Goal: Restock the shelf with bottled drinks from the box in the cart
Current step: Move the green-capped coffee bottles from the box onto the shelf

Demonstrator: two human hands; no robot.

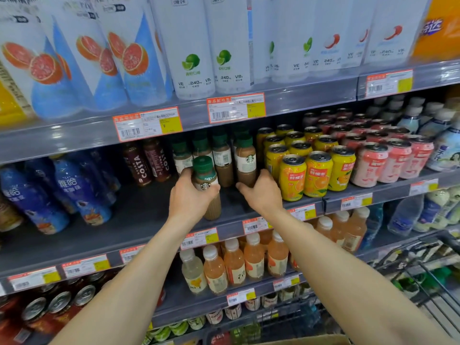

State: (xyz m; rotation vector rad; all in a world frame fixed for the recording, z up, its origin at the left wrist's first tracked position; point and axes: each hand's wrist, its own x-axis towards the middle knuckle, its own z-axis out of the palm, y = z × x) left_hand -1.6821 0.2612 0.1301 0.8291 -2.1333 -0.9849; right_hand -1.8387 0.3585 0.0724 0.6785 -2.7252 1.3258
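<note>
At shelf front: coffee bottle (212, 207) upright, near the lip.
Left hand (189, 195): fingers wrapped round its middle.
Right hand (261, 192): fingers curled round rear bottle (246, 161), just beside yellow cans (292, 178).
Open room: bare shelf (139, 210) leftward to blue bottles (74, 188).

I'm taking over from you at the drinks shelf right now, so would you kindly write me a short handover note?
Left hand grips the tilted coffee bottle near its shoulder, low over the shelf front; whether its base touches is unclear.
Right hand grips the upright coffee bottle at its base.
Done: several green-capped bottles stand further back in rows.
Left: set both bottles in line, then fetch more from the box by the cart; its contents are out of view.
</note>
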